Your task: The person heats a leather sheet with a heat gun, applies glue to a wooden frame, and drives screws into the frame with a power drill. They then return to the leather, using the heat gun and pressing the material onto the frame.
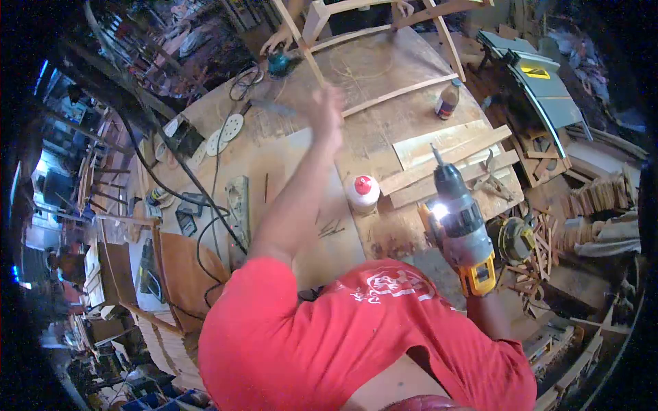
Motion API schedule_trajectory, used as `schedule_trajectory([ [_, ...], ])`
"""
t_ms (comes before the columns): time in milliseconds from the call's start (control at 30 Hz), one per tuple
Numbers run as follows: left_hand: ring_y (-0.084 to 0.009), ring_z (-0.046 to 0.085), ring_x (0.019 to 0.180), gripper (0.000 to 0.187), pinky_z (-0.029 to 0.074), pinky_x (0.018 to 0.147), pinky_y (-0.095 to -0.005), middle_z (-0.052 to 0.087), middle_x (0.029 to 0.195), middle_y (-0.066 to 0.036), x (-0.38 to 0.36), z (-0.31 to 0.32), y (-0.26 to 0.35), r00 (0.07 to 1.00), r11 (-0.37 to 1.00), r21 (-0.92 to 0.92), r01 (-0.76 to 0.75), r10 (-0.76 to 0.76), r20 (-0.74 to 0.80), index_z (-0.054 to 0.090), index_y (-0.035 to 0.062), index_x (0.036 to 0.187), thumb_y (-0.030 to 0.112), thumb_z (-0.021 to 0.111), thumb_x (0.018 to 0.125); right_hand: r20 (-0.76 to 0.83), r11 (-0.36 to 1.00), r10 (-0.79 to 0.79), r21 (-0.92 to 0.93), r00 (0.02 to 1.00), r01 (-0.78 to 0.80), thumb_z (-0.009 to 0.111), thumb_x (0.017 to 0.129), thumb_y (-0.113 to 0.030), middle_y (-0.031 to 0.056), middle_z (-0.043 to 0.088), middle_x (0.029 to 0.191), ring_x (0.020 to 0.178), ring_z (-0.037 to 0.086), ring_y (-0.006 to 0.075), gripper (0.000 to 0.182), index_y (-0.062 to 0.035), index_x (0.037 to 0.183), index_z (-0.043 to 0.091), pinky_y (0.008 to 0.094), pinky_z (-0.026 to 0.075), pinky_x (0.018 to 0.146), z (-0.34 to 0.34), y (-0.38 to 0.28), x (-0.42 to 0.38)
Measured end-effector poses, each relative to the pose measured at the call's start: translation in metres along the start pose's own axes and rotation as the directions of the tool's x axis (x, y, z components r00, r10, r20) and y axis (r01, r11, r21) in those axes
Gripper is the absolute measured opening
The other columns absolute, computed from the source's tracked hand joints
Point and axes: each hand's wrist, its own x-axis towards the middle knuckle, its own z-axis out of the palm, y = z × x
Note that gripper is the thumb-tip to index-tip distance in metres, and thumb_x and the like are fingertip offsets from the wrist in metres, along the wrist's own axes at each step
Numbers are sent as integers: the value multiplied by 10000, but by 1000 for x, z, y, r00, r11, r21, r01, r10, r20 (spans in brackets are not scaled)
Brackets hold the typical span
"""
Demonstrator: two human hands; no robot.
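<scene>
My right hand (431, 225) grips a yellow and black cordless drill (468, 229). Its work light is lit and the bit points away from me, over the table's right side. My left hand (327, 116) reaches far forward over the table, smeared by motion. Its fingertips overlap the near end of a light wooden leg of a chair-like frame (401, 92). Between my arms stands a white glue bottle (363, 193) with a red cap. Boards (445, 175) lie beside the drill, with a clamp (495, 179) on them.
Across the table (391, 236), another person's hand (277, 40) rests on a teal power tool (278, 64). Sanding discs (226, 131), cables and a brown bottle (447, 100) lie about. A table saw (538, 89) stands at right; wood scraps cover the floor.
</scene>
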Motion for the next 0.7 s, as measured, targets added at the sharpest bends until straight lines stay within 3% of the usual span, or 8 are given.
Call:
schedule_trajectory([
  [133,-189,565,927,484,453,836,-340,584,1038,-96,118,-77,-98,959,994,11,108,-101,-265,474,64,1137,467,543,878,29,961,230,151,973,-232,634,810,-197,79,588,907,820,558,244,252,-99,1028,554,386,457,715,-10,1,-3],
  [200,-187,576,885,506,476,792,-334,593,1010,-94,161,-94,-145,888,920,-45,390,-389,-244,492,66,1105,475,608,832,53,944,277,172,959,-282,622,815,-195,72,589,890,806,559,232,227,-100,1012,559,376,453,698,-8,7,-6],
  [300,-162,588,822,470,496,711,-327,599,899,-79,157,-70,-138,927,910,-177,376,-365,89,506,77,1031,454,661,797,72,930,317,170,946,-325,603,822,-191,63,590,865,786,560,215,192,-102,988,566,361,448,674,-5,10,-10],
  [433,-166,577,589,315,471,511,-300,546,644,-38,143,-55,-125,941,948,-94,305,-284,183,489,114,866,315,714,773,81,921,338,178,938,-347,577,831,-187,51,592,830,759,563,192,150,-104,956,576,340,440,641,-13,6,-7],
  [567,-135,509,498,240,418,433,-274,507,633,-19,119,-30,-114,983,931,-328,164,-128,129,502,85,872,149,696,747,86,921,240,293,967,-255,552,840,-182,39,593,796,732,565,168,118,-106,924,586,320,433,608,-30,-5,-3],
  [600,-127,494,487,239,399,418,-268,501,634,-16,116,-25,-105,988,930,-341,139,-109,108,500,91,843,134,706,730,113,960,201,-222,973,-172,563,840,-198,31,589,785,710,552,165,111,-102,891,585,327,427,608,0,36,-27],
  [633,-127,494,487,239,399,418,-268,501,634,-16,113,-20,-94,989,929,-345,134,-106,101,500,91,843,134,706,730,115,961,193,-224,974,-164,563,840,-198,31,589,785,710,552,165,111,-102,891,585,327,427,608,5,41,-31],
  [700,-141,486,456,253,409,415,-281,472,564,-8,106,-10,-74,995,940,-329,85,-65,72,471,120,794,141,714,726,217,824,544,46,811,-565,609,816,-378,85,606,1035,949,553,303,378,-169,1125,548,434,437,808,9,46,-41],
])
